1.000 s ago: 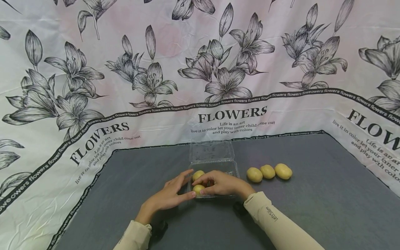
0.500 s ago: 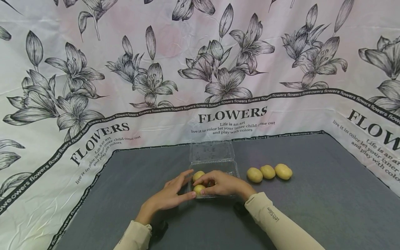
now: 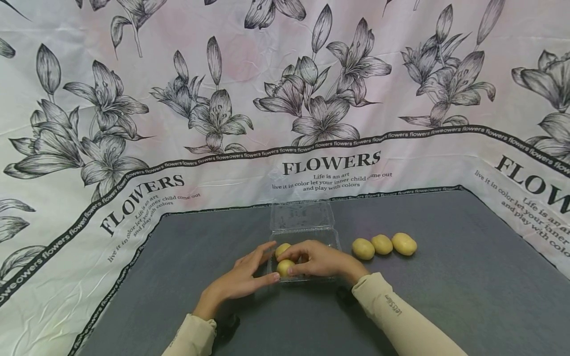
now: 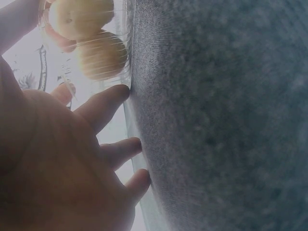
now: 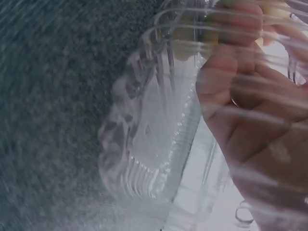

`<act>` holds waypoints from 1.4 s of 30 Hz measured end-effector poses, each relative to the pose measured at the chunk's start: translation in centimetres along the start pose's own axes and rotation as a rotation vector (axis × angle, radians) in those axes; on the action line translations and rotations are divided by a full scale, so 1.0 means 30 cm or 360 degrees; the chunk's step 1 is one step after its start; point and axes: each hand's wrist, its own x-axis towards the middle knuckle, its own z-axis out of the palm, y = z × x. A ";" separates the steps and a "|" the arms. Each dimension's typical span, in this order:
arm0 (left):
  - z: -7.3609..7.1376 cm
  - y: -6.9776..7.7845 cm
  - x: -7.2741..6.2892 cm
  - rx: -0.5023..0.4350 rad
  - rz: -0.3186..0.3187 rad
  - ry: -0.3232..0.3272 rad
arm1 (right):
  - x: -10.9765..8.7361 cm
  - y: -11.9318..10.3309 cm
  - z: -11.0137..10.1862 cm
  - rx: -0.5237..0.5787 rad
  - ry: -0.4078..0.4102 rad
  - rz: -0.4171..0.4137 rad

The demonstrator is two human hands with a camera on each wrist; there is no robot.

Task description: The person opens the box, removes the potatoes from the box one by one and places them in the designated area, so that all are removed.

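In the head view a clear plastic clamshell box [image 3: 305, 280] stands on the table with its lid [image 3: 302, 216] raised at the back. Two lemons sit at its left end: a back lemon [image 3: 282, 249] and a front lemon [image 3: 285, 268]. My right hand [image 3: 318, 259] reaches into the box and pinches the front lemon between thumb and fingers. My left hand [image 3: 242, 278] is spread against the box's left side, thumb at the front corner. Through the box wall, the left wrist view shows one lemon [image 4: 102, 55] beside the fingers. The right fingers partly cover both lemons in the head view.
Three more lemons lie in a row right of the box: a near one [image 3: 363, 248], a middle one [image 3: 382, 244] and a far-right one [image 3: 404, 244]. The grey tabletop [image 3: 200, 242] ends at a flower-printed cloth [image 3: 231, 188] hanging behind and at the sides.
My right hand has shifted slightly right and upward in the head view, and the front lemon has moved a little with it. My left hand has stayed still.
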 end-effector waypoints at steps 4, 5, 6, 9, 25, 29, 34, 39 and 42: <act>0.001 -0.002 -0.001 0.0008 0.0001 0.0000 | -0.007 -0.010 -0.005 -0.0024 0.0010 -0.0002; 0.002 -0.003 -0.001 0.0011 0.0003 0.0002 | -0.010 -0.013 -0.007 -0.0031 0.0011 -0.0009; 0.002 -0.004 -0.001 0.0014 0.0004 0.0003 | -0.011 -0.015 -0.008 -0.0040 0.0019 -0.0012; 0.003 -0.005 -0.001 0.0021 0.0004 0.0007 | -0.021 -0.021 -0.012 -0.0073 0.0041 -0.0049; 0.005 -0.001 -0.002 0.0001 -0.0002 0.0005 | -0.093 -0.038 -0.041 -0.0001 0.0099 -0.0026; 0.004 0.000 -0.004 0.0005 -0.0007 0.0010 | -0.103 -0.037 -0.043 0.0026 0.0121 -0.0018; 0.003 0.001 -0.005 0.0006 0.0003 0.0005 | -0.119 -0.038 -0.048 0.0015 0.0166 0.0002; 0.005 0.000 -0.003 0.0013 0.0009 0.0007 | -0.135 -0.040 -0.053 -0.0003 0.0200 0.0027; 0.005 -0.001 -0.003 0.0012 0.0015 0.0010 | -0.140 -0.042 -0.054 -0.0002 0.0215 0.0027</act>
